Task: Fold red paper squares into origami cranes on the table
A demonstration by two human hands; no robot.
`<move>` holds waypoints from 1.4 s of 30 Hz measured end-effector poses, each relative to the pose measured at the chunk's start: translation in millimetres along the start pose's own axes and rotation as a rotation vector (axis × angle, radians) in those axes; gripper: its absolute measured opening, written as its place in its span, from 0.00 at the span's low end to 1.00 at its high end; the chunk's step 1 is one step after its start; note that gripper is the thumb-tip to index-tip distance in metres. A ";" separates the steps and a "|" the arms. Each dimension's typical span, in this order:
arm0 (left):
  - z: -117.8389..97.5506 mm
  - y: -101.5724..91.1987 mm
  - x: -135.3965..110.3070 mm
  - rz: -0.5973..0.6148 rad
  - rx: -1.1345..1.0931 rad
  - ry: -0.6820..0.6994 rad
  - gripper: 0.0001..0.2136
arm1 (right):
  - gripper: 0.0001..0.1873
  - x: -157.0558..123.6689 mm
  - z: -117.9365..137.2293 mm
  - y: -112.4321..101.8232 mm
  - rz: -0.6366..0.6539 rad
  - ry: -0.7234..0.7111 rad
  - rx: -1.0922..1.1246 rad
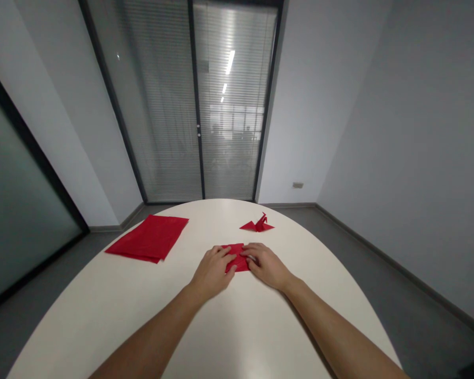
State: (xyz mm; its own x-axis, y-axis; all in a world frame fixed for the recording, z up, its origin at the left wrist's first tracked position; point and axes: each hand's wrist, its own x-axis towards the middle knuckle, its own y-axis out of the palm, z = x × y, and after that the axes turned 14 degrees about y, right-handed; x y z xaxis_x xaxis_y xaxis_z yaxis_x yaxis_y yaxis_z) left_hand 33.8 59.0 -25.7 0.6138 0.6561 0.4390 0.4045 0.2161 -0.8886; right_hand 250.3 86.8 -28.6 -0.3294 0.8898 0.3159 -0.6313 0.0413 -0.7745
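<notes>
A small folded piece of red paper [238,261] lies flat on the white table [237,321] between my hands. My left hand [215,269] rests over its left side, fingers spread and lying on the paper. On the right side my right hand [266,264] touches the paper with its fingertips, the fingers bent a little and apart. Both hands partly cover the paper, so its outer edges are hidden. Just beyond my right hand stands a red origami crane [259,225] with its wings spread.
At the table's left lies a stack of larger red paper sheets [152,238], slightly fanned. The table has a round edge at the far side. Behind it are a glass partition with blinds [166,116] and a grey wall with a socket [297,185].
</notes>
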 end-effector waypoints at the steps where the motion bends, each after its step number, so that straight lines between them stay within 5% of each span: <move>1: 0.6 0.9 -0.1 0.006 0.007 0.002 0.15 | 0.18 0.1 -0.1 0.0 0.003 -0.001 -0.012; 15: 0.5 -0.4 0.6 -0.013 -0.035 0.013 0.15 | 0.15 0.2 9.3 -8.4 0.028 0.005 -0.052; 24: -1.9 -1.3 1.2 -0.043 -0.088 -0.040 0.18 | 0.27 -1.0 11.7 -9.0 0.039 0.013 0.022; 32: -6.4 -7.8 2.1 -0.071 -0.112 0.005 0.18 | 0.10 -2.3 23.4 -16.7 0.060 -0.093 -0.036; 42: -2.6 -2.1 3.2 -0.113 -0.105 -0.036 0.19 | 0.04 -2.4 17.8 -15.7 0.078 -0.071 -0.051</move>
State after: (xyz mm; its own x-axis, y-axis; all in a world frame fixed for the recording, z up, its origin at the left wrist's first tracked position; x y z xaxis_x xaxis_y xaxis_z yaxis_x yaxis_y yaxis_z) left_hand 36.7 58.7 -22.0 0.5361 0.6580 0.5289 0.5395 0.2149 -0.8141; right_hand 248.5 75.9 -7.5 -0.4258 0.8569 0.2905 -0.5658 -0.0017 -0.8245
